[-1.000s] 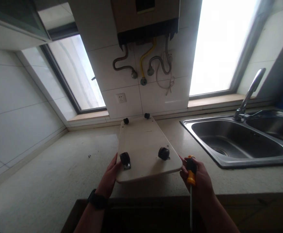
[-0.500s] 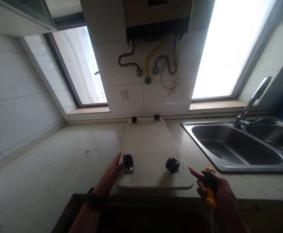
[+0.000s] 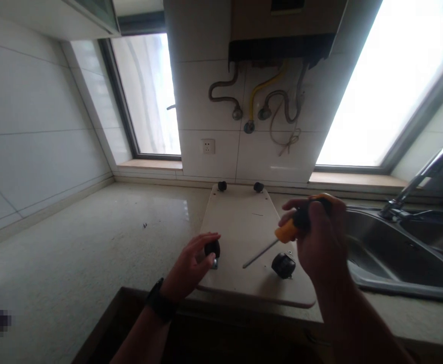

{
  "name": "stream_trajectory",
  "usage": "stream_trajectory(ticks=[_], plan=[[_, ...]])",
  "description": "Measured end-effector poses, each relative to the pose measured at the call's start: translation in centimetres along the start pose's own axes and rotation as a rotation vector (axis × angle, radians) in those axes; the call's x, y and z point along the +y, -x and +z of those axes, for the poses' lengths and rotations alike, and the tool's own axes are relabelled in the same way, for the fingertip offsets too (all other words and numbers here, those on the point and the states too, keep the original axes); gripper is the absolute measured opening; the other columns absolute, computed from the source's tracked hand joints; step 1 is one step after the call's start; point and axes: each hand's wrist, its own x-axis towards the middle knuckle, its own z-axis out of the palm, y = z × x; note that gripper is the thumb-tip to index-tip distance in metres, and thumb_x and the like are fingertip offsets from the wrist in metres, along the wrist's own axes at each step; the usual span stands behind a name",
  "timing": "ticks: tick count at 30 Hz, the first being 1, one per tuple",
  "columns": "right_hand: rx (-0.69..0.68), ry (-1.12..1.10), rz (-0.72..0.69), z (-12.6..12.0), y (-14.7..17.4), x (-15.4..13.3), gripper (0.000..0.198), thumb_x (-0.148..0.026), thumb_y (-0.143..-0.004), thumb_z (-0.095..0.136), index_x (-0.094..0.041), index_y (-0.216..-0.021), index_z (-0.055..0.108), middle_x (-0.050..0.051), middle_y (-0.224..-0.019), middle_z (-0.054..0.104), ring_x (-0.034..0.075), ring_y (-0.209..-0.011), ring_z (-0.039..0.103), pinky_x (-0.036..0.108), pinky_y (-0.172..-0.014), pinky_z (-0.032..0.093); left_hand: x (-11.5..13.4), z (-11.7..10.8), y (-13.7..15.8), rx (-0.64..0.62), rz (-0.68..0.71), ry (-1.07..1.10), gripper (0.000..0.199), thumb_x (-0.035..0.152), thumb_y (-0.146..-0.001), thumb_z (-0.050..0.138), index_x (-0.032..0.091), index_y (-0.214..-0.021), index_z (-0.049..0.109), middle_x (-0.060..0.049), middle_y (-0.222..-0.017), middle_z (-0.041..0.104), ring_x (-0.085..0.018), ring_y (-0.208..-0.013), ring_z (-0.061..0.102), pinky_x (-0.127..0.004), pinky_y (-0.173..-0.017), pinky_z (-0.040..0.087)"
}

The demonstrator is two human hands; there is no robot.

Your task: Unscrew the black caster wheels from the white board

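Observation:
A pale board (image 3: 236,217) lies on the countertop with black caster wheels at its corners. My left hand (image 3: 191,260) has its thumb and fingers around the near-left caster (image 3: 213,248), whose metal plate shows by the thumb. In my right hand (image 3: 322,237) is a screwdriver (image 3: 288,230) with a yellow and black handle. Its shaft slants down to the left, the tip over the board between the two near casters. The near-right caster (image 3: 283,265) sits just below the right hand. Two more casters, the far-left (image 3: 222,186) and the far-right (image 3: 258,187), stand at the wall end.
Small dark screws (image 3: 144,225) lie on the speckled countertop (image 3: 130,258) to the left. A steel sink (image 3: 373,242) with a faucet (image 3: 418,177) is at the right. Pipes (image 3: 257,98) hang under a water heater (image 3: 285,45) on the tiled wall.
My left hand has moved from the board's left edge onto the near-left caster. The right hand has risen over the board, swinging the screwdriver tip to the left. The view has shifted left.

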Motion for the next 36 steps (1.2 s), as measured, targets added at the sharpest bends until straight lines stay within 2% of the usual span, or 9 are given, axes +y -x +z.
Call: stream_trajectory(ticks=[2,5,9,18,24,30,36], plan=[[-0.119,0.031,-0.025,2.3,0.1,1.2,0.032,-0.051,-0.093,0.059,-0.029,-0.105,0.039,-0.001,-0.086,0.066,0.017,-0.059,0.065,0.025,-0.041,0.044,-0.1,0.2,-0.1,0.015,-0.037,0.02,0.038,0.019,-0.09,0.058,0.025,-0.127,0.064,-0.009,-0.128,0.064,-0.024,-0.12,0.059,-0.046,-0.109,0.044],[-0.256,0.111,-0.088,4.7,0.7,2.7,0.029,-0.047,-0.097,0.055,-0.029,-0.108,0.037,-0.002,-0.089,0.063,0.015,-0.064,0.065,0.026,-0.048,0.048,-0.5,0.5,0.0,0.079,-0.095,0.058,0.034,0.021,-0.087,0.065,0.023,-0.121,0.063,-0.009,-0.116,0.065,-0.023,-0.106,0.061,-0.043,-0.098,0.049],[-0.312,0.164,-0.089,6.1,1.7,3.7,0.026,-0.044,-0.098,0.052,-0.028,-0.111,0.036,-0.003,-0.087,0.061,0.013,-0.066,0.065,0.026,-0.052,0.048,-0.7,0.7,0.4,0.131,-0.076,0.092,0.034,0.02,-0.085,0.066,0.022,-0.119,0.064,-0.008,-0.112,0.064,-0.022,-0.102,0.06,-0.039,-0.091,0.05],[-0.329,0.2,-0.047,6.7,2.0,4.9,0.026,-0.045,-0.099,0.05,-0.028,-0.113,0.035,-0.002,-0.087,0.06,0.014,-0.066,0.065,0.026,-0.054,0.048,-1.0,0.7,0.1,0.151,-0.019,0.098,0.033,0.016,-0.083,0.066,0.022,-0.116,0.064,-0.007,-0.113,0.062,-0.022,-0.103,0.058,-0.039,-0.093,0.048],[-0.472,0.216,-0.048,6.4,1.6,4.5,0.034,-0.045,-0.096,0.057,-0.028,-0.117,0.037,0.0,-0.091,0.062,0.015,-0.073,0.066,0.027,-0.059,0.051,-1.1,0.8,0.4,0.189,-0.03,0.043,0.032,0.018,-0.082,0.069,0.021,-0.112,0.06,-0.007,-0.11,0.062,-0.021,-0.102,0.058,-0.04,-0.093,0.048],[-0.583,0.282,-0.05,6.0,-0.3,3.3,0.038,-0.046,-0.086,0.071,-0.025,-0.101,0.043,-0.004,-0.083,0.055,0.011,-0.064,0.057,0.025,-0.056,0.049,-1.2,1.0,0.6,0.24,-0.058,0.007,0.034,0.027,-0.08,0.077,0.02,-0.107,0.057,-0.006,-0.105,0.06,-0.021,-0.098,0.058,-0.038,-0.089,0.049],[-0.676,0.427,-0.075,6.4,-0.2,0.9,0.048,-0.048,-0.077,0.08,-0.024,-0.092,0.04,-0.005,-0.076,0.057,0.011,-0.059,0.056,0.024,-0.051,0.044,-1.8,1.2,0.7,0.274,-0.057,0.023,0.037,0.034,-0.08,0.079,0.019,-0.103,0.055,-0.005,-0.1,0.059,-0.02,-0.093,0.059,-0.036,-0.086,0.05]])
